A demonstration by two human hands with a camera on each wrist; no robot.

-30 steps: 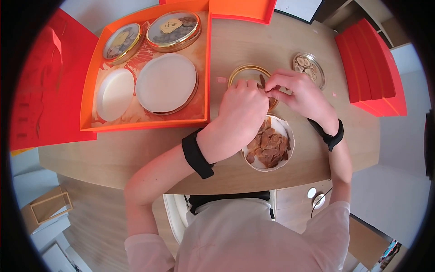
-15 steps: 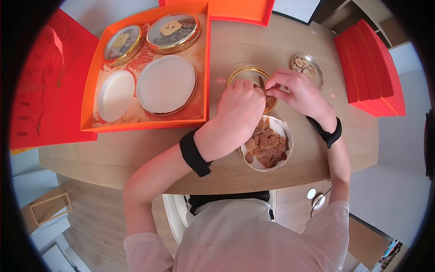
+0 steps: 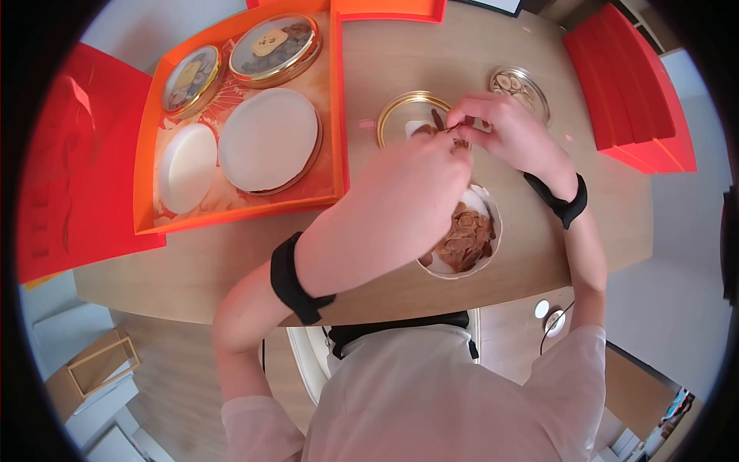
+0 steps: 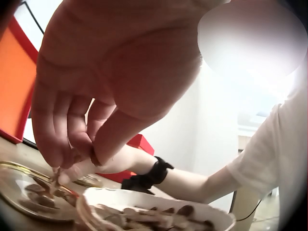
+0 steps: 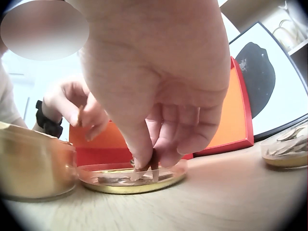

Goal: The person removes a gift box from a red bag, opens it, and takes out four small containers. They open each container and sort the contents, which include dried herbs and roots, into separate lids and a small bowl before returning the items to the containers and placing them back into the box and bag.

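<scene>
Over a gold-rimmed clear lid (image 3: 382, 123) holding some brown slices, both hands meet. The right hand (image 3: 512, 135) pinches a brown slice (image 5: 154, 159) between thumb and fingers at the lid, in the right wrist view. The left hand (image 3: 400, 196) reaches across from the left; in the right wrist view a small brown piece (image 5: 80, 115) is pinched in its fingertips. Just nearer the body stands a round white-lined tub (image 3: 498, 223) with many brown slices (image 3: 467, 237), partly hidden under the left hand.
An orange box (image 3: 337, 115) at left holds two gold-rimmed jars and two white-topped containers. A small dish of pale slices (image 3: 509, 81) lies behind the right hand. Red boxes (image 3: 627, 92) stand at the right, a red bag (image 3: 85, 169) at far left.
The left hand and forearm appear larger and cover more of the tub. The head view has shifted slightly. The right hand stays at the lid.
</scene>
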